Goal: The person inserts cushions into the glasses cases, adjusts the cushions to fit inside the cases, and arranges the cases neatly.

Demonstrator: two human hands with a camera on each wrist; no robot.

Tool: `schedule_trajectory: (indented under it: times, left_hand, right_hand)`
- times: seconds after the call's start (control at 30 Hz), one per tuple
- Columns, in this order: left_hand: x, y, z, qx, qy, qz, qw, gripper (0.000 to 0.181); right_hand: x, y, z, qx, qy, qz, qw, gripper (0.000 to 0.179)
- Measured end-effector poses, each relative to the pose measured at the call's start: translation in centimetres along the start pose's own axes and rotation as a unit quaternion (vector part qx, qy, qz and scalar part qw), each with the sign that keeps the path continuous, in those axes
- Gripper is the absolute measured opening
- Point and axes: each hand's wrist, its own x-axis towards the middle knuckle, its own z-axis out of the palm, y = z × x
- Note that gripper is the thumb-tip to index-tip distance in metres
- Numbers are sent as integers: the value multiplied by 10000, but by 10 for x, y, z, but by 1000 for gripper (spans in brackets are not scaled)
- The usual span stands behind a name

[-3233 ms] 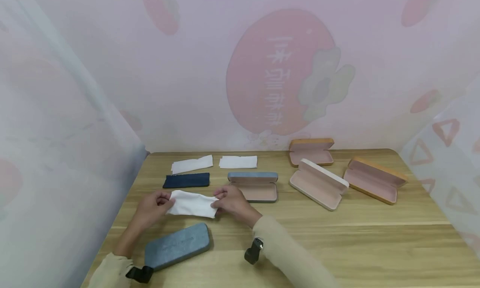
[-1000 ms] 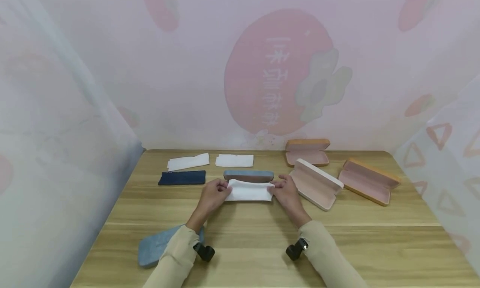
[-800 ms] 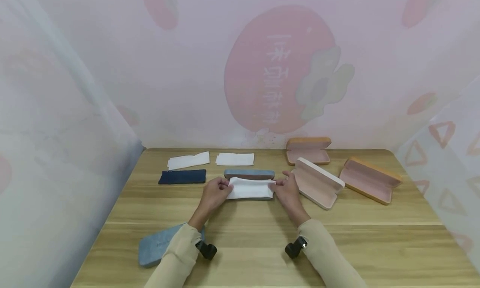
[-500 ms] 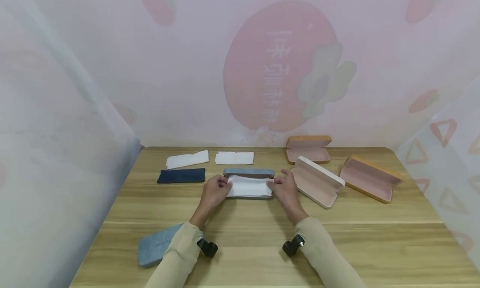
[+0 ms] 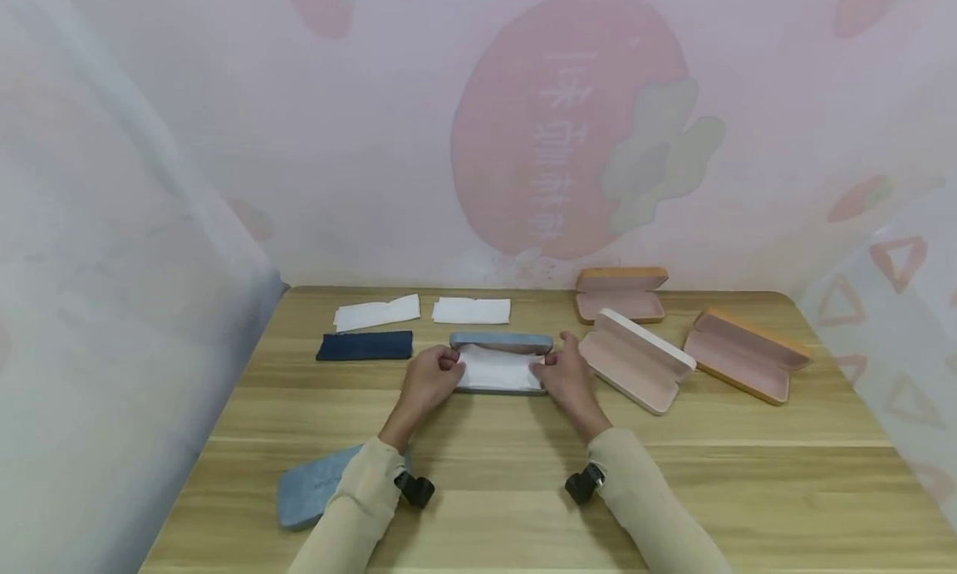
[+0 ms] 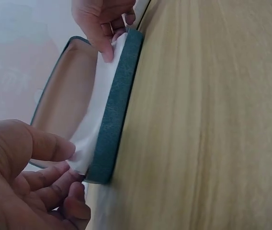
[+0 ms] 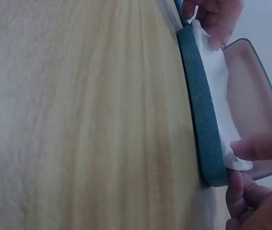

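An open blue-grey glasses case (image 5: 501,340) stands at the middle of the table, its lid raised at the back. A folded white cloth (image 5: 501,370) lies in its lower half, below the rim along the front. My left hand (image 5: 429,380) pinches the cloth's left end, thumb on top and fingers by the case's end. At the other end, my right hand (image 5: 566,380) holds the cloth the same way. In the left wrist view the cloth (image 6: 100,91) sags slightly behind the case's front wall (image 6: 114,112). The right wrist view shows my right thumb (image 7: 255,145) pressing on it.
Two white cloths (image 5: 377,313) and a navy cloth (image 5: 364,346) lie at the back left. A shut blue case (image 5: 310,489) is partly under my left sleeve. To the right stand an open white case (image 5: 635,362) and two open orange cases (image 5: 736,358).
Both hands carried the white cloth right from above the shut blue case to the open blue-grey one, then lowered it inside. Over the last half second it sank slightly further.
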Motion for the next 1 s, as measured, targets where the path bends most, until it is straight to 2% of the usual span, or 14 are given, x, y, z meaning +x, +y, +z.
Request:
schedule_trajectory:
  times: [0.23, 0.4, 0.47, 0.67, 0.77, 0.9, 1.0]
  left_hand:
    - [-8, 7, -8, 52, -142, 213, 9997, 16]
    - [-11, 6, -11, 116, -94, 193, 9997, 17]
    - [-11, 3, -11, 295, -43, 221, 9993, 18]
    - [-8, -3, -6, 887, 85, 567, 9944, 20]
    - [-8, -4, -3, 899, 211, 363, 9951, 20]
    - [-5, -5, 0, 877, 360, 6, 9955, 23]
    - [-2, -6, 2, 870, 430, -35, 9953, 25]
  right_hand:
    - [-3, -2, -4, -249, 256, -170, 9992, 88]
    - [-1, 2, -6, -216, 447, -269, 9984, 87]
    - [0, 4, -5, -190, 367, -272, 9988, 89]
    - [3, 9, 0, -452, 199, -219, 9985, 93]
    - [3, 11, 3, -639, 174, -266, 9975, 91]
    - [5, 11, 4, -770, 170, -434, 9959, 77]
    - [5, 9, 4, -822, 123, -469, 9954, 71]
